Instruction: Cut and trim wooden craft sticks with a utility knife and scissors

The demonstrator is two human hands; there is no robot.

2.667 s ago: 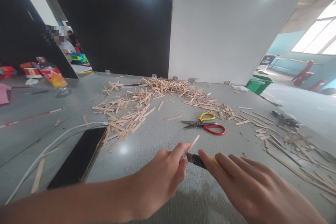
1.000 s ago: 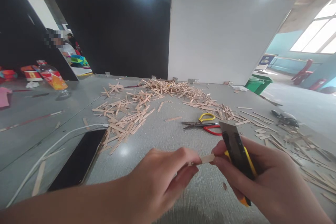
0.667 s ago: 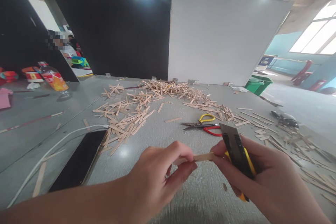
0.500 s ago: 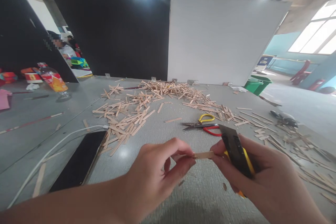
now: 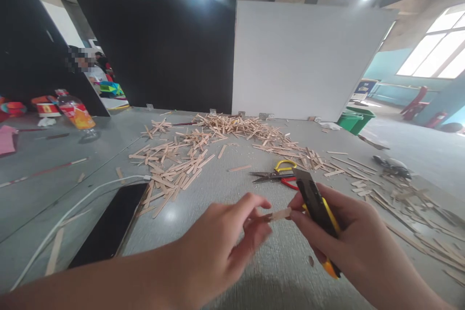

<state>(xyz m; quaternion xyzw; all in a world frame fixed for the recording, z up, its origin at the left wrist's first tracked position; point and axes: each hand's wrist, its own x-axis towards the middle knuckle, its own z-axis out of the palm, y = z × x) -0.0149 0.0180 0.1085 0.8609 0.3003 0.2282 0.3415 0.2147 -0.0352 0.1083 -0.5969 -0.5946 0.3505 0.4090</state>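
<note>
My right hand [image 5: 343, 232] is closed around a utility knife [image 5: 319, 201] with a yellow and black handle, its dark end pointing up and away. Thumb and forefinger of that hand also pinch one end of a short, flat wooden stick [image 5: 281, 214]. My left hand [image 5: 227, 237] is at the stick's other end, which goes in between its fingers; the forefinger is raised and the thumb is slightly blurred. Just beyond the hands lie scissors [image 5: 271, 175] with one yellow and one red handle loop, partly hidden by the knife.
Wooden sticks [image 5: 181, 164] lie heaped across the grey table [image 5: 214, 189], with more cut strips [image 5: 410, 208] on the right. A phone [image 5: 109, 225] with a white cable [image 5: 72, 208] lies left. Farther off are a drink bottle [image 5: 76, 111] and upright boards [image 5: 286, 58].
My left forefinger has lifted and the thumb has moved away from it. My right hand, with the knife and the stick's end, has shifted slightly left, and the stick has tilted.
</note>
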